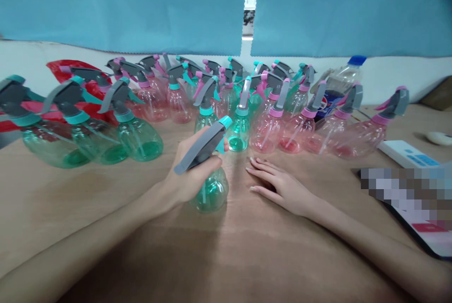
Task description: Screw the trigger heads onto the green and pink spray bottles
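Observation:
My left hand (192, 164) is wrapped round the neck of a green spray bottle (213, 192), which has a grey and teal spray head and stands upright near the middle of the table. My right hand (277, 183) lies on the wooden table (247, 256) with its fingers apart and nothing in it. Just behind the held bottle is another green spray bottle (238, 134). Pink spray bottles (266, 131) stand beyond my right fingertips.
More green bottles (139, 140) stand at the left before a red plastic bag (76, 65). Behind are rows of pink and green ones. A blue-capped drink bottle (341, 84), a white device (411, 153) and a partly blurred tablet-like object (416, 218) are at the right.

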{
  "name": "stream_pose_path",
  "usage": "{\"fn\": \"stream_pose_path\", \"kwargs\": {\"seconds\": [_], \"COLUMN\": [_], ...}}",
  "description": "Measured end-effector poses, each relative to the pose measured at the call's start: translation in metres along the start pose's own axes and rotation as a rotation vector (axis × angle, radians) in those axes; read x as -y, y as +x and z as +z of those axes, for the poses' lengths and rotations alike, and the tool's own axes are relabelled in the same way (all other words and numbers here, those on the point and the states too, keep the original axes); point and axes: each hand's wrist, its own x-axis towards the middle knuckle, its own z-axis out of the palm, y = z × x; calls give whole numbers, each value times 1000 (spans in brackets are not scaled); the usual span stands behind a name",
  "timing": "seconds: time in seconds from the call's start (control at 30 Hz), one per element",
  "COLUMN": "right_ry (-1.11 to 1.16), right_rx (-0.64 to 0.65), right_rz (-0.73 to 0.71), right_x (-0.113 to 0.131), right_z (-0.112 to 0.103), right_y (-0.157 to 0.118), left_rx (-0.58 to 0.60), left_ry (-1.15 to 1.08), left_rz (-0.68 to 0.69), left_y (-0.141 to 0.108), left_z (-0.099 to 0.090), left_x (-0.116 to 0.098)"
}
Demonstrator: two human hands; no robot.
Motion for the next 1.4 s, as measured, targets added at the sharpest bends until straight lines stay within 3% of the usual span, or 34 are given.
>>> {"fn": "stream_pose_path", "kwargs": {"seconds": [0.43,0.8,1.13,1.4], "right_ry": [-9,-5,-6,-34], "right_rx": [18,15,6,-20], "right_rz": [2,-3,-10,-23], "right_x": [1,2,3,10], "right_z": [-1,-2,-1,-6], "right_y": [1,1,2,3], "left_rx": [12,-95,-133,-140], "left_ry": [-62,-109,-34,-104], "left_rz": [44,-32,3,61], "left_y": [0,-3,-5,-7], "left_z": [0,5,8,12], "left_x": [4,7,16,19]}}
